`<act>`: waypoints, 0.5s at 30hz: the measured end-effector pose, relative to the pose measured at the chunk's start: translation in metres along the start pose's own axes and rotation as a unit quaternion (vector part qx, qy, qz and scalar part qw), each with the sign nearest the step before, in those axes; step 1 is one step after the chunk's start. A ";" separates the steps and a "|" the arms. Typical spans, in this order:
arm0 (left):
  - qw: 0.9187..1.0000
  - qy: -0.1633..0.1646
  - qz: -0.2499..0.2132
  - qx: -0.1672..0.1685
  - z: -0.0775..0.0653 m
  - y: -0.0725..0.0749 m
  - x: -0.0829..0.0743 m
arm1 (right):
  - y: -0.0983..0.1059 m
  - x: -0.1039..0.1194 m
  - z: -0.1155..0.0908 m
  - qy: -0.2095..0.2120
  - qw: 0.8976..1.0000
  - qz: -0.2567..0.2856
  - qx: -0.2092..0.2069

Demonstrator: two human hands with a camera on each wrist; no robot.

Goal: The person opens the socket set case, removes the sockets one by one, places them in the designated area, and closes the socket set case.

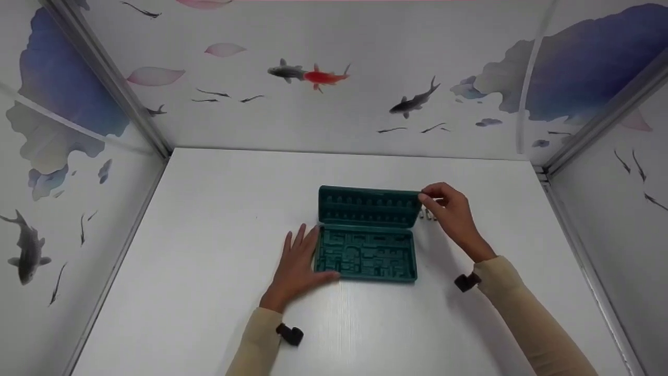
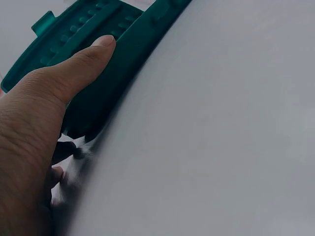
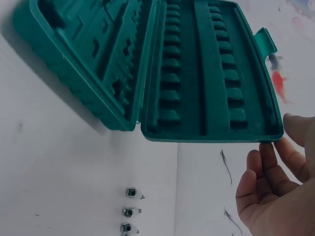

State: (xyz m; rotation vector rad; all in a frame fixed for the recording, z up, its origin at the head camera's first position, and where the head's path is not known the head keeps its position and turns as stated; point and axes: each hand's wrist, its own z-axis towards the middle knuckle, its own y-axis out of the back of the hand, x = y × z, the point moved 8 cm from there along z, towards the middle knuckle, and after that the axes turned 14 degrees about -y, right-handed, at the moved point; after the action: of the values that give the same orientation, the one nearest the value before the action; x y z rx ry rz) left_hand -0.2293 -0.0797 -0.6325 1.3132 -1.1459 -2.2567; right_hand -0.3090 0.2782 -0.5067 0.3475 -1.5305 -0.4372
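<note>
A green plastic tool case lies opened on the white table, with moulded recesses showing in its base. Its lid stands tilted up at the back, lined with rows of small bumps. My left hand rests against the left side of the base, fingers extended, thumb over the front rim. In the left wrist view the thumb reaches over the green edge, and the other fingers are mostly hidden. At the lid's upper right corner, my right hand pinches the edge between thumb and fingertips.
Several small metal sockets stand on the table to the right of the case, partly behind my right hand in the head view. White panels painted with fish and petals enclose the table at the back and both sides.
</note>
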 end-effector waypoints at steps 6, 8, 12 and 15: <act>1.000 -0.004 0.000 0.001 0.000 0.001 0.000 | 0.000 0.001 -0.016 0.006 0.999 0.035 0.009; 1.000 -0.005 0.003 0.001 0.000 0.000 0.000 | -0.001 0.001 -0.021 0.005 0.999 0.039 0.010; 1.000 -0.009 0.007 -0.004 0.000 0.001 -0.001 | -0.001 -0.001 -0.031 -0.008 0.999 0.044 0.011; 1.000 -0.011 0.008 -0.012 0.000 0.002 -0.001 | -0.001 -0.003 -0.038 -0.019 0.998 0.051 0.018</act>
State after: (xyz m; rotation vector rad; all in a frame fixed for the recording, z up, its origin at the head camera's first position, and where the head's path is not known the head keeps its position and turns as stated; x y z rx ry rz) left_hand -0.2292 -0.0798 -0.6301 1.2688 -1.1288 -2.2715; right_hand -0.2714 0.2767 -0.5107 0.2876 -1.5878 -0.3383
